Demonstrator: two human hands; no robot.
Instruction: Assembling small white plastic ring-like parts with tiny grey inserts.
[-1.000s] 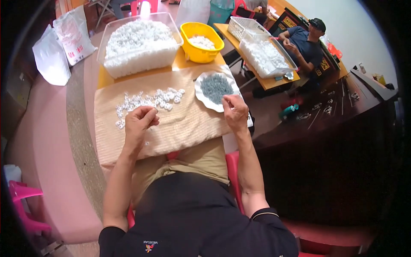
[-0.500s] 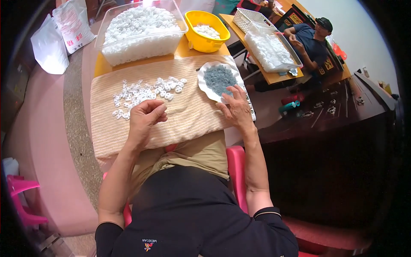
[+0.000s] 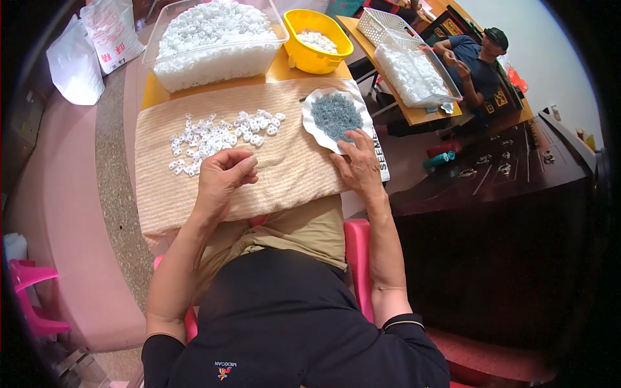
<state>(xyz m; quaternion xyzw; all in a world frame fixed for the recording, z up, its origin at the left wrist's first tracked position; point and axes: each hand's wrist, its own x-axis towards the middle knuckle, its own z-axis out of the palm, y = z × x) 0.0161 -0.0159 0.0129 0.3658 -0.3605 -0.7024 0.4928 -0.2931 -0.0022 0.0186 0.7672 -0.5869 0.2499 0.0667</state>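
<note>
Workroom from above: one pinch closed, one hand spread

Pink floor (image 3: 90, 213) runs down the left side, with two white sacks (image 3: 74, 64) near its far end. From my distant seat I look down on a wooden table (image 3: 277, 72), its near part draped in a beige striped cloth (image 3: 291, 173).

At the far left corner I see a clear tub (image 3: 217, 70) heaped with white bits (image 3: 220, 29); a yellow basin (image 3: 314, 60) of pale bits (image 3: 317, 42) takes the far right corner. Small white pieces with holes (image 3: 207, 137) lie scattered on the cloth toward the left edge, and a scalloped white plate (image 3: 317, 134) of fine grey pieces (image 3: 336, 115) sits close to the right edge.

The left hand (image 3: 223, 178) is just on the near-edge side of the scattered pieces — thumb and fingertips together; whether they pinch anything, I cannot tell. The right hand (image 3: 361, 165) reaches over the plate's near rim, fingers apart and bent toward the grey pieces — contact I cannot make out.

Beyond the far right corner, a person in a dark cap (image 3: 475, 68) sits beside a second table (image 3: 415, 118).
</note>
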